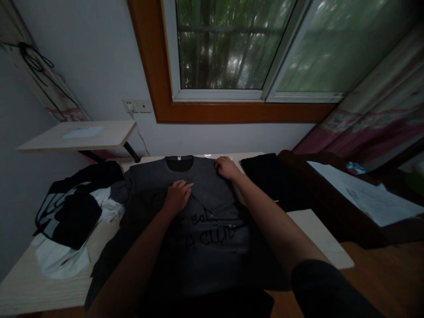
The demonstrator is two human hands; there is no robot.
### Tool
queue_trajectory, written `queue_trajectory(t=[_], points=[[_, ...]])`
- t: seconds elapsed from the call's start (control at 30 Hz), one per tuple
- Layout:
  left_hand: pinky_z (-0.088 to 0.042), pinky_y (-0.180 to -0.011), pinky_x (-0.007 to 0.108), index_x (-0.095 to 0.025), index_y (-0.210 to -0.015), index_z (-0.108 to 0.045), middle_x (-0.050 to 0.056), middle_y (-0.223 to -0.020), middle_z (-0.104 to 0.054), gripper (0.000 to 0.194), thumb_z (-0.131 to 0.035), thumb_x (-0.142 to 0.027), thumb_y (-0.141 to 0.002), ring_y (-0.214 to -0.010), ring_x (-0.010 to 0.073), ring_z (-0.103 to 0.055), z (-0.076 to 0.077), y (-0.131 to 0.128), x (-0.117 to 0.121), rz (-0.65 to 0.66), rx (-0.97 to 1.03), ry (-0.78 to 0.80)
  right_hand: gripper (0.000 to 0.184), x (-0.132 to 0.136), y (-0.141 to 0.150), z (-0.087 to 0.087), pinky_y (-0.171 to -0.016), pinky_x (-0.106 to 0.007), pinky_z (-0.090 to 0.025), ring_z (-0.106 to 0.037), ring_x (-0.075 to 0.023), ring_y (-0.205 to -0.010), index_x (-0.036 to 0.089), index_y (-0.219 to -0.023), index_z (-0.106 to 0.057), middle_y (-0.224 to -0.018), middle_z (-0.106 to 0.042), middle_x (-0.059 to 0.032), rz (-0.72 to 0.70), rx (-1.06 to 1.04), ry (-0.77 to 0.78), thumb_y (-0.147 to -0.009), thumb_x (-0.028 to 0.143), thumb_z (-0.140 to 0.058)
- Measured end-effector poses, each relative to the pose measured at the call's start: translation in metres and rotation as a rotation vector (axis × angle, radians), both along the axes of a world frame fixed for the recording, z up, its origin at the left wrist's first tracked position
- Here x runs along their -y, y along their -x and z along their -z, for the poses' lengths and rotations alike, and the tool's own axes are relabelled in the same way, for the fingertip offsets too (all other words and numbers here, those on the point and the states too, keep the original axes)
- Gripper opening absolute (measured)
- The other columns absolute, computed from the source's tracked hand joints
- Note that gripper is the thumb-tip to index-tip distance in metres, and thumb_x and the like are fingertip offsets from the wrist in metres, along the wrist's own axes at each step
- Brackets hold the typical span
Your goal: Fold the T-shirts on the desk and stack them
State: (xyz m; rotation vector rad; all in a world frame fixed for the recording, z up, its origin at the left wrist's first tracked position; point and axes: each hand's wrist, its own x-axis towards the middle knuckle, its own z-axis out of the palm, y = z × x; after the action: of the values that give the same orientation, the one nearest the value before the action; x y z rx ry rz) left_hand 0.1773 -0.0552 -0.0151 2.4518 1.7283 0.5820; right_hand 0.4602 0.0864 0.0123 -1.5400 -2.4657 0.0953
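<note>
A dark grey T-shirt (212,260) with black lettering on its chest lies spread on the pale wooden table (20,287), neckline towards the wall. My left hand (178,195) rests on the upper chest of the shirt, just below the collar, fingers stretched out and lightly bent. At the shirt's right shoulder, my right hand (227,168) has its fingers curled onto the fabric at the edge. The left sleeve lies against a heap of clothes, and the lower part of the shirt fades into shadow near my body.
Black and white clothes (76,216) are heaped at the left, below a raised shelf (82,137) with a paper on it. Folded black clothing (265,176) lies to the right. Beyond it stands dark furniture (327,207) with a light sheet on top. A window is ahead.
</note>
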Motion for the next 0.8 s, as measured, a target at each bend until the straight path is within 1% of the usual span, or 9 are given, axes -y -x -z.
queue_trajectory(t=[0.07, 0.23, 0.4, 0.5, 0.6, 0.67, 0.73, 0.8], points=[[-0.044, -0.111, 0.045, -0.027, -0.137, -0.065, 0.009, -0.135, -0.067, 0.040, -0.045, -0.031, -0.103, -0.131, 0.0265, -0.053, -0.001, 0.000, 0.000, -0.004, 0.010, 0.003, 0.033, -0.003, -0.002, -0.005, -0.108, -0.040, -0.041, -0.051, -0.0275, -0.123, 0.018, -0.106, -0.077, -0.121, -0.070, -0.0116, 0.009, 0.042, 0.003, -0.086, 0.011, -0.052], [-0.045, -0.110, 0.044, -0.025, -0.140, -0.063, 0.009, -0.134, -0.066, 0.041, -0.048, -0.033, -0.102, -0.129, 0.0257, -0.053, -0.001, 0.001, 0.000, 0.022, 0.034, 0.014, 0.033, -0.001, -0.004, -0.014, -0.103, -0.041, -0.044, -0.049, -0.0319, -0.123, 0.018, -0.107, -0.078, -0.123, -0.068, -0.0142, 0.070, 0.098, -0.043, -0.091, 0.015, -0.050], [-0.046, -0.109, 0.048, -0.027, -0.138, -0.064, 0.010, -0.139, -0.062, 0.041, -0.053, -0.033, -0.099, -0.133, 0.0290, -0.050, 0.000, -0.001, 0.002, -0.021, 0.001, 0.006, 0.032, 0.007, 0.001, -0.017, -0.101, -0.044, -0.046, -0.048, -0.0340, -0.124, 0.017, -0.109, -0.077, -0.125, -0.067, -0.0161, 0.143, 0.112, -0.051, -0.094, 0.018, -0.049], [-0.046, -0.110, 0.049, -0.029, -0.137, -0.065, 0.010, -0.142, -0.060, 0.040, -0.054, -0.034, -0.099, -0.135, 0.0305, -0.048, -0.003, -0.003, 0.006, -0.044, -0.025, -0.003, 0.035, 0.013, 0.008, -0.016, -0.102, -0.046, -0.046, -0.050, -0.0347, -0.124, 0.016, -0.117, -0.074, -0.130, -0.065, -0.0184, 0.176, 0.078, -0.083, -0.095, 0.018, -0.047], [-0.046, -0.109, 0.050, -0.029, -0.134, -0.066, 0.010, -0.146, -0.057, 0.038, -0.055, -0.035, -0.098, -0.137, 0.0314, -0.046, -0.008, -0.004, 0.009, -0.075, -0.046, -0.016, 0.042, 0.019, 0.018, -0.010, -0.109, -0.047, -0.043, -0.050, -0.0334, -0.129, 0.015, -0.133, -0.066, -0.140, -0.060, -0.0186, 0.166, 0.013, -0.131, -0.096, 0.018, -0.045], [-0.046, -0.108, 0.051, -0.030, -0.133, -0.066, 0.010, -0.149, -0.054, 0.038, -0.056, -0.036, -0.098, -0.139, 0.0328, -0.044, -0.010, -0.005, 0.012, -0.101, -0.063, -0.024, 0.046, 0.023, 0.026, -0.001, -0.115, -0.046, -0.039, -0.048, -0.0319, -0.135, 0.013, -0.141, -0.059, -0.148, -0.054, -0.0179, 0.134, -0.014, -0.147, -0.098, 0.023, -0.045], [-0.046, -0.109, 0.052, -0.030, -0.134, -0.065, 0.010, -0.152, -0.053, 0.038, -0.056, -0.037, -0.097, -0.141, 0.0335, -0.042, -0.010, -0.006, 0.013, -0.123, -0.082, -0.029, 0.051, 0.029, 0.034, 0.010, -0.120, -0.046, -0.033, -0.042, -0.0312, -0.144, 0.012, -0.147, -0.053, -0.156, -0.048, -0.0174, 0.102, -0.020, -0.147, -0.101, 0.030, -0.046], [-0.042, -0.113, 0.054, -0.031, -0.135, -0.064, 0.010, -0.152, -0.053, 0.039, -0.055, -0.038, -0.098, -0.143, 0.0334, -0.042, -0.009, -0.007, 0.015, -0.135, -0.100, -0.034, 0.056, 0.035, 0.040, 0.021, -0.124, -0.049, -0.028, -0.034, -0.0323, -0.151, 0.010, -0.151, -0.049, -0.161, -0.041, -0.0179, 0.099, -0.022, -0.137, -0.102, 0.037, -0.046]])
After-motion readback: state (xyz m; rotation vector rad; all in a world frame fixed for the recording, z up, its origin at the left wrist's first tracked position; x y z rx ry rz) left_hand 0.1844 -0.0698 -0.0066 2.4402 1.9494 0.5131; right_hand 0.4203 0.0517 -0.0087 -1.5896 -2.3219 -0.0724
